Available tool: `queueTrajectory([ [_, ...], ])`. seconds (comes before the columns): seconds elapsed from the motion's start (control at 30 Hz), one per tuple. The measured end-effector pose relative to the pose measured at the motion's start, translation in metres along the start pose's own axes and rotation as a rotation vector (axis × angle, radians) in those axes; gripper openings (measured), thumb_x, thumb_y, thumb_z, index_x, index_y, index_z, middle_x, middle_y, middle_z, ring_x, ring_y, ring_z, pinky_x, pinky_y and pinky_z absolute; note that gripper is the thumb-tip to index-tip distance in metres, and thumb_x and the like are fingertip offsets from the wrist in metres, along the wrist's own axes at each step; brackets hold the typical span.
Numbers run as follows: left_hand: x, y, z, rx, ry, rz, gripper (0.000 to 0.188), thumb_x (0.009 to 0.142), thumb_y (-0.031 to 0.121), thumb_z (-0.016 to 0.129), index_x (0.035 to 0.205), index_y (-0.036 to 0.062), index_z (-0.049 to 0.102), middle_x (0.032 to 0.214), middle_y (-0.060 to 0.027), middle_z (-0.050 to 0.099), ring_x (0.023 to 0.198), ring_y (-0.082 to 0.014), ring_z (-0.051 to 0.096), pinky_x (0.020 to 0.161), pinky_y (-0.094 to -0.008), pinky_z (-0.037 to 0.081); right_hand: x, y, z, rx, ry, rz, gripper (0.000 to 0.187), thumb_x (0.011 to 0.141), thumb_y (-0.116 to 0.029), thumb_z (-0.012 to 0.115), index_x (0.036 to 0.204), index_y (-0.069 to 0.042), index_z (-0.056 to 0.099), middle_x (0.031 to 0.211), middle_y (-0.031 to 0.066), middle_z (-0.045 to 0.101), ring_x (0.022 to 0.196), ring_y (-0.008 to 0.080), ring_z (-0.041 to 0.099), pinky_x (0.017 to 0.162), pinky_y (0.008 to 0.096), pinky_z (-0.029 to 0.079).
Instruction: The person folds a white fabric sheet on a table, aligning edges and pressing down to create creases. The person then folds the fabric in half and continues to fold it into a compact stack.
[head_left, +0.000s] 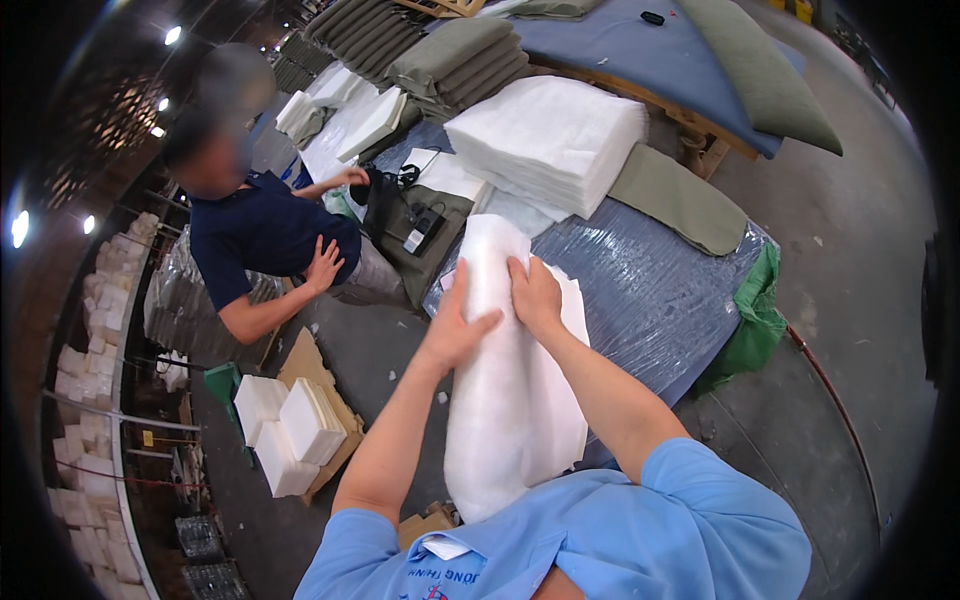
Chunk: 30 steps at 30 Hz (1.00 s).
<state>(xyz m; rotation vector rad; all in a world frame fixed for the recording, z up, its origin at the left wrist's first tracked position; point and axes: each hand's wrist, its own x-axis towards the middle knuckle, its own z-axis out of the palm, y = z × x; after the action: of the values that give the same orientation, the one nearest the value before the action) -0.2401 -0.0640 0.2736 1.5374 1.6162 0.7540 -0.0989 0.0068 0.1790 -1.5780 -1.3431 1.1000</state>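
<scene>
A folded sheet of white batting (pixel 490 390) stands upright against my front, its top fold leaning over the table. My left hand (pixel 458 328) grips its left side, thumb laid across the face. On the other side, my right hand (pixel 537 298) holds the fold near the top, its fingers partly hidden behind the edge. A loose flap of the sheet hangs below my right forearm. Just beyond my hands rises a thick stack of white batting sheets (pixel 550 135), with a grey-green fabric piece (pixel 680 200) lying to its right.
The table (pixel 640 300) has a blue, plastic-covered top, with green cloth (pixel 755 310) at its right corner. A co-worker in a dark shirt (pixel 275 240) stands at the left. White foam blocks (pixel 310 420) lie on cardboard on the floor. Grey-green cushions (pixel 460 65) are piled behind.
</scene>
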Motion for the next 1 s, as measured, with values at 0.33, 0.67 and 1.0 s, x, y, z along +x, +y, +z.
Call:
queueTrajectory([
  [0.33,0.072,0.005,0.023,0.021,0.046,-0.153,0.104,0.085,0.021,0.079,0.168,0.0059,0.017,0.161,-0.0246,0.042,0.145,-0.0329,0.047,0.118,-0.038,0.039,0.005,0.059,-0.007,-0.096,-0.066,0.089,0.052,0.109,-0.048,0.044,0.106,-0.001,0.066,0.103,0.0296,0.072,0.102,0.0495,0.068,0.088,0.0586,0.051],
  [0.67,0.064,0.012,0.018,0.086,0.096,-0.135,0.104,0.085,0.014,0.075,0.169,0.0068,0.014,0.162,-0.0215,0.042,0.144,-0.0309,0.049,0.117,-0.0372,0.04,-0.005,0.142,-0.023,0.1,0.047,0.19,0.038,0.107,-0.036,0.051,0.126,-0.005,0.063,0.12,0.0251,0.071,0.115,0.0453,0.067,0.098,0.0508,0.051],
  [1.0,0.064,0.023,0.028,0.168,0.083,-0.127,0.098,0.087,0.012,0.073,0.169,0.0117,0.019,0.159,-0.0164,0.047,0.138,-0.0251,0.052,0.114,-0.0357,0.042,0.024,0.03,-0.029,0.087,-0.13,-0.035,0.04,0.107,-0.043,0.051,0.103,-0.005,0.063,0.096,0.0257,0.072,0.094,0.047,0.068,0.082,0.0558,0.05],
])
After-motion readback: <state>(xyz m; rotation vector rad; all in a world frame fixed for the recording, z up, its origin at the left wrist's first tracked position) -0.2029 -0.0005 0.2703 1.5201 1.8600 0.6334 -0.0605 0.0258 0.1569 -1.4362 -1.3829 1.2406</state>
